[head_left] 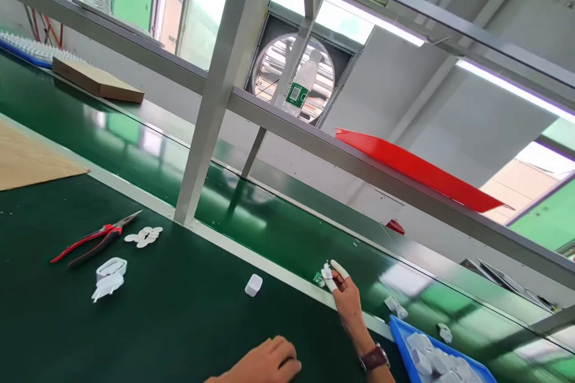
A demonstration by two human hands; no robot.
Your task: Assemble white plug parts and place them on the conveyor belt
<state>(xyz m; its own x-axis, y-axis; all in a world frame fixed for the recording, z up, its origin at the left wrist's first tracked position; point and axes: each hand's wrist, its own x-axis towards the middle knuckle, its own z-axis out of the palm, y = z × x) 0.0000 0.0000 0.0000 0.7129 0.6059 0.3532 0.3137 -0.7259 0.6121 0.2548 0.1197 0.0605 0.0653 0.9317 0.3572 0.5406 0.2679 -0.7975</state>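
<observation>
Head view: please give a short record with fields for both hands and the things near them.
left hand: rests on the green table, fingers curled, holds nothing visible
right hand: wears a wristwatch, pinches a small white part at the belt edge
nearest loose item: white cap
tools: red-handled pliers beside white discs
container: blue tray with white parts

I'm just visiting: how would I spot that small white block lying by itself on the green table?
Start at the slanted grey metal post that comes down onto the green table. Go along the pale strip at the table's far edge toward the person's right hand; the small white block lies just short of it. Unlike the white pieces near the red-handled pliers, it sits alone, a plain rounded cube.
</observation>
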